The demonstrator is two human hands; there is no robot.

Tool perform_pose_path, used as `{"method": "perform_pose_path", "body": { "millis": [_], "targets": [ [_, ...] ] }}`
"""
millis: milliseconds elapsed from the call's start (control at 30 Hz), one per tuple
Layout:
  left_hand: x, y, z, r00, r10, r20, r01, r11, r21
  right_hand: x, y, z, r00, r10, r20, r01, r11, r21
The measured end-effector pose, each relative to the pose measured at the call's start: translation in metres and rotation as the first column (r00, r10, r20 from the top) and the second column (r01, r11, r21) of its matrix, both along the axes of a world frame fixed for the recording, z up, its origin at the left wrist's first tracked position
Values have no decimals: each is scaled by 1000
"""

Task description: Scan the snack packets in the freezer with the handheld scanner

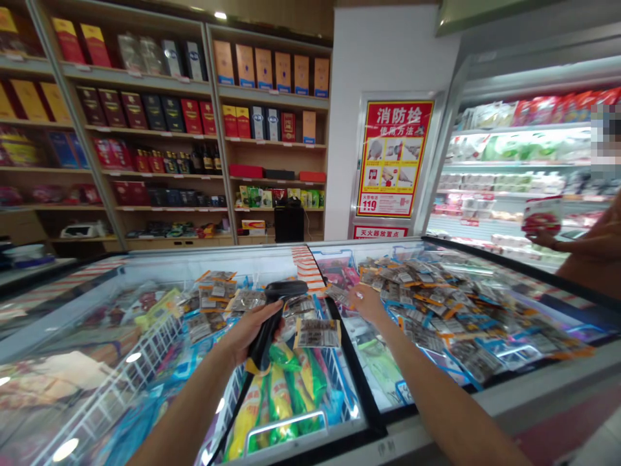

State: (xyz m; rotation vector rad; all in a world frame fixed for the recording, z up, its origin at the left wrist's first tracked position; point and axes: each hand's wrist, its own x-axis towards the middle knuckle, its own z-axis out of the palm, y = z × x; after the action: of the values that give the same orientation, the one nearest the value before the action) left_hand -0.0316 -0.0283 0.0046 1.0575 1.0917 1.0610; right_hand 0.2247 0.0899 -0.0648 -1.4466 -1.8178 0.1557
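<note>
My left hand (pixel 259 330) is wrapped round the handle of a black barcode scanner (pixel 286 289), its cable trailing down toward the bottom of the view. My right hand (pixel 367 303) pinches the edge of a small snack packet (pixel 338 295) to the right of the scanner head. Below the scanner, a single snack packet (pixel 317 334) with a pale tan edge lies on the freezer glass. A spread-out pile of similar packets (pixel 436 291) covers the glass right of my right hand. A smaller group of packets (pixel 213 291) lies left of the scanner.
Under the glass, yellow-green bags (pixel 281 395) sit in a white wire basket (pixel 155 353). Wooden shelves (pixel 169 77) with boxed goods stand behind the freezer. A red fire-hydrant sign (pixel 395 158) hangs on the wall. At right, another person's hand (pixel 548 241) holds a red-and-white package near a refrigerated display.
</note>
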Motion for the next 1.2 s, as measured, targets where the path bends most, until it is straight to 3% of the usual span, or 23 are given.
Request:
{"method": "perform_pose_path", "body": {
  "millis": [100, 167, 267, 467, 633, 700, 933, 1200],
  "targets": [
    [2, -1, 0, 1000, -3, 16, 3, 1000, -8, -2, 2, 1, 987, -152, 60, 158, 982, -102],
    [3, -2, 1, 1000, -3, 23, 4, 1000, -11, -5, 3, 0, 980, -186, 76, 197, 961, -194],
    [3, -3, 2, 1000, -7, 24, 7, 1000, -8, -6, 4, -2, 980, -147, -132, 106, 955, -278],
    [5, -3, 1, 1000, -8, -24, 7, 1000, -4, 4, 2, 3, 884, -97, -456, -37, 960, -276],
    [6, -5, 1, 998, -23, -55, 24, 1000, 20, 6, 4, 4, 655, -36, -754, -166, 967, -191],
    [7, -5, 0, 997, -40, -62, 42, 999, 27, 5, 5, 4, 614, -3, -789, -180, 973, -144],
    [8, -3, -3, 990, -80, -113, 84, 996, 27, 2, 7, 3, 581, 84, -809, -245, 967, -75],
    [4, -3, 2, 990, -71, -122, 76, 997, 31, 9, 16, 5, 712, 132, -690, -217, 975, -38]
  ]
}}
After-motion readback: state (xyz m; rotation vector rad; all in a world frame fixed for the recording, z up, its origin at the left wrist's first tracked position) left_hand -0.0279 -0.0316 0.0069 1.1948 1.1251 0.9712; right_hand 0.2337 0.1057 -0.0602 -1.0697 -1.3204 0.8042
